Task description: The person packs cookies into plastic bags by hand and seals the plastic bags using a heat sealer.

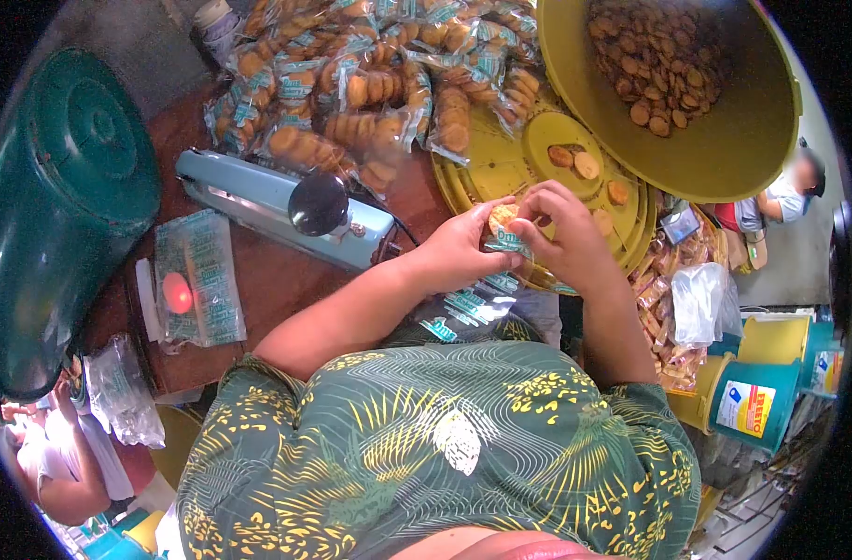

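Observation:
In front of my chest, my left hand (468,245) is closed round a small clear plastic bag (508,245) with teal print. A golden cookie (502,218) shows at its upper end. My right hand (561,229) has bent fingers pinched against the same end of the bag; its fingertips partly hide the cookie. Just beyond the hands, a few loose cookies (586,166) lie on a yellow round lid (538,140). Below my hands, more printed plastic bags (473,306) rest near my lap.
A blue bag sealer (286,207) lies left of a large yellow tub (771,140) holding many cookies. Filled cookie bags (370,84) are heaped at the back. Flat printed bags (202,280) and a green bucket (81,196) are at left. Other people appear at both edges.

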`<state>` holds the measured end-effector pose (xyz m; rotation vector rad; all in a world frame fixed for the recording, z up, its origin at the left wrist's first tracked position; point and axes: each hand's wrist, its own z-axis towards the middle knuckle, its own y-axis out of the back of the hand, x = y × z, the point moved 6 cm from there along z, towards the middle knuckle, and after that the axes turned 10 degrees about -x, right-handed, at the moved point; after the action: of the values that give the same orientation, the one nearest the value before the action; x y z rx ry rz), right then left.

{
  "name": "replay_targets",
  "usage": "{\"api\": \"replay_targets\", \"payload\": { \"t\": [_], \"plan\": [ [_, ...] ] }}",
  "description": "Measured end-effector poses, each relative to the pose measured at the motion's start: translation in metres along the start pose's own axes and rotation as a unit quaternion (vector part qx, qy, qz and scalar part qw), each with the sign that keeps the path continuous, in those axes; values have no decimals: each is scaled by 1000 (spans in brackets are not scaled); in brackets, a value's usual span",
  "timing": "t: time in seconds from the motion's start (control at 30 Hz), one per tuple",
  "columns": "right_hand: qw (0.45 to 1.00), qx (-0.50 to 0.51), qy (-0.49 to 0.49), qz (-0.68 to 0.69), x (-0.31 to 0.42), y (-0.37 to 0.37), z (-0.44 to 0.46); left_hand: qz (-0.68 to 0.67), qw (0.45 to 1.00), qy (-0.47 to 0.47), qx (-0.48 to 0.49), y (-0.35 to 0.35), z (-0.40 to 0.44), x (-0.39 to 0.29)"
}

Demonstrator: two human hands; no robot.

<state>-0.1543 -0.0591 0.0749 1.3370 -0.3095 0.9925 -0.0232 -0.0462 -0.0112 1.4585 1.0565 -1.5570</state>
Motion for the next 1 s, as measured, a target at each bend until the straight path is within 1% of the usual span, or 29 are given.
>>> {"api": "replay_targets", "payload": {
  "t": [0.07,0.13,0.17,0.27,0.33,0.37,0.43,0.47,0.53,0.57,0.63,0.73,0.77,0.8,0.87,0.9,0.97,1.0],
  "plan": [
    [999,26,5,-24,1,-1,-1,103,994,-26,-29,4,-1,-5],
    [998,59,6,-34,3,-2,-1,119,992,-29,-33,5,-1,-4],
    [998,54,15,-27,4,-3,-2,127,991,-31,-34,5,-1,-4],
    [998,44,35,-14,3,-9,-4,90,995,-30,-36,2,-3,1],
    [998,47,40,-15,-1,-12,-4,103,994,-26,-40,2,-4,-5],
    [999,25,46,0,0,-9,-2,110,993,-24,-42,2,-5,-7],
    [998,-20,57,30,2,-3,0,-9,999,14,29,-3,-2,5],
    [999,-20,27,28,-1,-2,0,-69,995,33,65,-7,-2,9],
    [999,-21,-34,22,-6,1,-2,-72,984,84,136,-15,-8,8],
    [998,-36,-34,32,-8,1,-3,-73,976,109,172,-20,-12,7],
    [996,-69,-36,50,-16,-1,-5,-104,978,112,141,-17,-13,4],
    [985,-146,-6,-88,-42,22,7,-137,978,116,108,-15,-10,4],
    [972,-194,-27,-126,-54,35,13,-145,978,117,98,-14,-10,6],
    [955,-241,-48,-164,-67,50,18,-163,974,122,95,-14,-10,10],
    [914,-248,-24,-321,-120,65,20,-198,968,129,89,-15,-10,15],
    [883,-249,-11,-397,-114,67,24,-187,970,121,93,-15,-9,13],
    [923,-198,-150,-294,-121,73,21,-163,976,103,99,-13,-8,9],
    [932,-167,-217,-238,-119,71,20,-161,977,102,100,-12,-7,8]
  ]
}}
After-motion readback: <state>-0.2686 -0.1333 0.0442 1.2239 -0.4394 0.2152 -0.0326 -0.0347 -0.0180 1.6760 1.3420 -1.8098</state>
